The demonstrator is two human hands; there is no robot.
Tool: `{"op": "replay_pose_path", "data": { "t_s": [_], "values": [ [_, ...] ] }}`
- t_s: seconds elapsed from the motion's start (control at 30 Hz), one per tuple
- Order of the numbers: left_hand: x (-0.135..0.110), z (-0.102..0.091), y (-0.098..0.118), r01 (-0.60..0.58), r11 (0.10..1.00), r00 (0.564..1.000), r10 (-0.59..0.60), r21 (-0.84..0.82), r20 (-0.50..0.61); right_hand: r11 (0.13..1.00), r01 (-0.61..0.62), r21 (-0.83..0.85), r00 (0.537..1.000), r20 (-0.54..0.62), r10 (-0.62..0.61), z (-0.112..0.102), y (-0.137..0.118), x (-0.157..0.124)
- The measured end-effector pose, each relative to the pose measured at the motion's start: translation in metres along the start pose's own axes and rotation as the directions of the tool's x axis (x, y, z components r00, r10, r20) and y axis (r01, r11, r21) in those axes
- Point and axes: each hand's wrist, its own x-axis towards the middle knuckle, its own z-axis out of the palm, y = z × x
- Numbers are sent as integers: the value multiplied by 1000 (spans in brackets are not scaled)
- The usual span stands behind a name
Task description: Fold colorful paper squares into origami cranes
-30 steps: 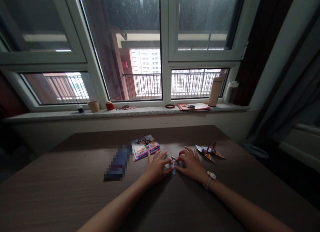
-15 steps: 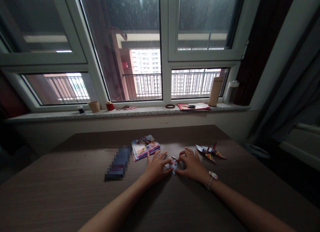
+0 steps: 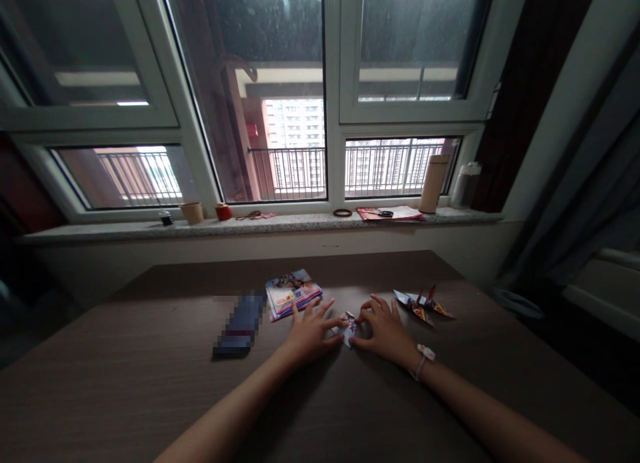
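A small piece of folded printed paper lies on the table between my two hands. My left hand grips its left side between thumb and forefinger, the other fingers spread above the table. On the opposite side, my right hand pinches the paper's right edge with curled fingers; a pale bracelet is round that wrist. Parts of the paper are hidden behind the fingertips. Just beyond my left hand sits a stack of colourful printed sheets. Folded paper cranes rest to the right of my right hand.
A dark, pixelated flat object lies left on the brown table. Along the windowsill stand a paper cup, a red spool, a tan flask and a clear bottle. Scissors lie on papers there.
The whole view has shifted slightly, so the surroundings appear a little further right. Both hands keep nearly the same hold on the folded paper.
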Motion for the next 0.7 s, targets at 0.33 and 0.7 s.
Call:
{"op": "replay_pose_path", "data": {
  "t_s": [0.33, 0.7],
  "values": [
    [-2, -1, -4, 29, 1000, 998, -29, 4, 54, 1000, 6, -20, 998, 60, -5, -1, 1, -1],
    [-1, -4, 0, 31, 999, 999, -30, -16, 40, 997, -13, 82, 999, 54, 9, 1, 6, -2]
  ]
}}
